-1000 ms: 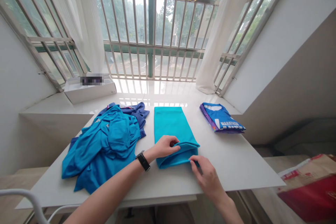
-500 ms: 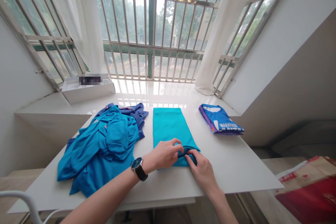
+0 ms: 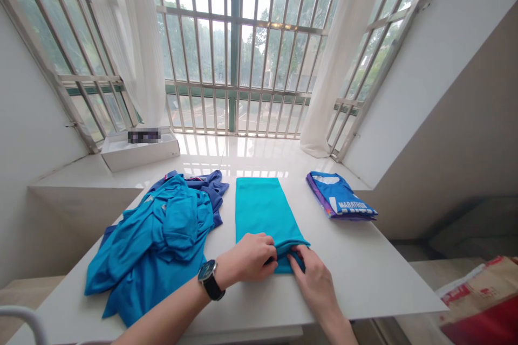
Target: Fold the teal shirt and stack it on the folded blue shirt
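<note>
A turquoise garment (image 3: 263, 207), folded to a long rectangle, lies flat on the white table in front of me. At its near end, my left hand (image 3: 253, 259) has its fingers curled closed on the bunched edge; a black watch is on that wrist. To its right, my right hand (image 3: 313, 275) pinches the same near edge between thumb and fingers. The cloth between the two hands is slightly lifted and rolled, and the fingertips are partly hidden in it.
A loose heap of blue shirts (image 3: 162, 237) lies on the left of the white table (image 3: 348, 280). Folded marathon shirts (image 3: 342, 194) are stacked at the right. A white box (image 3: 141, 153) stands on the sill by the barred window. A red and tan bag (image 3: 485, 296) is beyond the right edge.
My left hand has closed its fingers onto the garment's near edge, where they were raised and looser before. The right hand keeps its pinch. The view has tilted up a little.
</note>
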### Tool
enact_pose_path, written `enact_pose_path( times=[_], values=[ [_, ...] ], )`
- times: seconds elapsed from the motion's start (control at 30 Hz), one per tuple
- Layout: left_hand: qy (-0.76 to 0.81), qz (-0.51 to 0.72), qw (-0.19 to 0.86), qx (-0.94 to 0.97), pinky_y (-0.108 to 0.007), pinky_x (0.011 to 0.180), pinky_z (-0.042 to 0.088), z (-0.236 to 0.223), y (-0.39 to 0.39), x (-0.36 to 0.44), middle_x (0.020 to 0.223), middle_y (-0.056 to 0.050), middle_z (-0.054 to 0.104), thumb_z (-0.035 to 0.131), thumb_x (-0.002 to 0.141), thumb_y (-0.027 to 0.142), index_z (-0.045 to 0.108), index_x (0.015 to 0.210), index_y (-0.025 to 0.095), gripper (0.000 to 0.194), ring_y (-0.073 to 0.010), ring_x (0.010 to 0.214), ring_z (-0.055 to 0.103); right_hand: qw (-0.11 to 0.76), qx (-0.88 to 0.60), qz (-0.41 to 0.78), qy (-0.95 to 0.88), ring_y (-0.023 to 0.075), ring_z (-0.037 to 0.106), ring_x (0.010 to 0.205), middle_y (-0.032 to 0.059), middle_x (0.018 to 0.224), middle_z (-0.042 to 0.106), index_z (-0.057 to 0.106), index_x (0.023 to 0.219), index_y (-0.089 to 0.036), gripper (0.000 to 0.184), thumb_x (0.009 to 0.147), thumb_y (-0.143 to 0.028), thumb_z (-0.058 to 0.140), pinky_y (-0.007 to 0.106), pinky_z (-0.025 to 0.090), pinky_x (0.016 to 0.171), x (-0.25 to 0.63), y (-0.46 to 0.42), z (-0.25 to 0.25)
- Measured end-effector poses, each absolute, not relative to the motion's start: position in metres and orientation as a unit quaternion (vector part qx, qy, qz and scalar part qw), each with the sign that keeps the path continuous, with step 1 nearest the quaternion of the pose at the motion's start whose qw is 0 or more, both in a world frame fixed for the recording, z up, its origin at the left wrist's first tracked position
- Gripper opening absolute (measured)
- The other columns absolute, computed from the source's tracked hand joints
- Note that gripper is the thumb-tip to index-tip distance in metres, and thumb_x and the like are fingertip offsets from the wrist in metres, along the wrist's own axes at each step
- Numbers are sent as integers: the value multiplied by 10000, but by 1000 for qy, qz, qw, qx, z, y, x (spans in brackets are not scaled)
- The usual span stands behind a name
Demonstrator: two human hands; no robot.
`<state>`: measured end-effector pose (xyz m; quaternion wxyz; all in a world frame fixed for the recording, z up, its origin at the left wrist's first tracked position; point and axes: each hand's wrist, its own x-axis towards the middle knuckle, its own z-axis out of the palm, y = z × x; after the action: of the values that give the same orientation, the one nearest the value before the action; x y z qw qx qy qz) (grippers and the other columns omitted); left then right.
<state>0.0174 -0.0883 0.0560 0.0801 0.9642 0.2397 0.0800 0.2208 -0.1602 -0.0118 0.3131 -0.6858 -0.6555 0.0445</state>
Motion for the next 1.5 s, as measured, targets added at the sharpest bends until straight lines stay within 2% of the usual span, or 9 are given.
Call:
enact_pose_path(
  times=[0.2, 0.37, 0.47, 0.63, 0.73, 0.97, 1.07, 1.2, 1.5],
  values=[
    [287, 69, 51, 954, -283, 656, 427, 53, -102, 7, 850, -44, 635, 499, 932, 269, 636, 794, 196, 208, -192, 800, 581, 354, -675, -9, -647, 228, 652, 803, 60, 892, 656, 562, 954, -229, 155, 926, -380, 538, 334, 544, 668, 223, -159, -20],
    [321, 87, 41, 942, -327, 726, 457, 45, -115, 1, 910, -43, 647, 474, 959, 283, 635, 840, 204, 216, -206, 851, 584, 375, -628, -189, -655, 355, 509, 1200, 176, 1232, 567, 524, 1236, -170, 374, 920, -369, 535, 512, 465, 954, 222, -157, -19],
    [338, 108, 43, 934, -332, 752, 466, 38, -121, 0, 973, -47, 657, 462, 965, 252, 634, 868, 202, 204, -203, 876, 589, 337, -594, -213, -698, 358, 408, 1326, 131, 1360, 531, 515, 1293, -210, 385, 910, -183, 485, 537, 383, 1034, 221, -156, -16],
    [345, 134, 30, 929, -341, 774, 481, 28, -124, 0, 1039, -47, 663, 475, 948, 187, 635, 942, 204, 161, -212, 915, 598, 317, -546, -173, -755, 290, 541, 1185, 61, 1134, 669, 583, 1162, -242, 384, 871, -33, 445, 534, 316, 1072, 219, -156, -14],
    [342, 130, 20, 931, -337, 782, 488, 28, -124, -2, 1089, -41, 658, 501, 927, 150, 626, 995, 211, 154, -215, 936, 602, 328, -544, -135, -760, 255, 595, 1018, 53, 999, 672, 606, 1022, -231, 300, 861, -25, 460, 469, 402, 989, 217, -158, -10],
    [305, 112, -31, 945, -337, 733, 479, 35, -130, -2, 990, -27, 650, 461, 980, 137, 506, 1250, 239, 293, -214, 863, 590, 326, -565, -101, -751, 227, 565, 851, 54, 886, 634, 605, 866, -221, 276, 839, 7, 450, 363, 451, 778, 212, -163, -3],
    [315, 107, -41, 942, -343, 733, 474, 34, -133, -1, 993, -35, 638, 481, 969, 124, 515, 1214, 223, 265, -223, 871, 580, 317, -562, -98, -758, 212, 552, 813, 50, 857, 616, 602, 821, -212, 287, 842, 18, 432, 339, 445, 755, 212, -164, -2],
    [321, 99, -49, 941, -357, 769, 473, 27, -132, -2, 1033, -49, 618, 526, 946, 128, 567, 1044, 208, 133, -235, 926, 564, 311, -532, -111, -780, 199, 561, 792, 51, 853, 612, 617, 825, -208, 294, 859, 6, 419, 315, 455, 726, 219, -165, 0],
    [299, 100, -58, 947, -352, 774, 474, 22, -138, -5, 1023, -69, 614, 536, 932, 131, 560, 1120, 196, 200, -229, 920, 563, 300, -474, -81, -824, 199, 648, 869, 61, 988, 680, 662, 985, -237, 340, 870, -13, 433, 332, 533, 762, 246, -175, -4]
  ],
)
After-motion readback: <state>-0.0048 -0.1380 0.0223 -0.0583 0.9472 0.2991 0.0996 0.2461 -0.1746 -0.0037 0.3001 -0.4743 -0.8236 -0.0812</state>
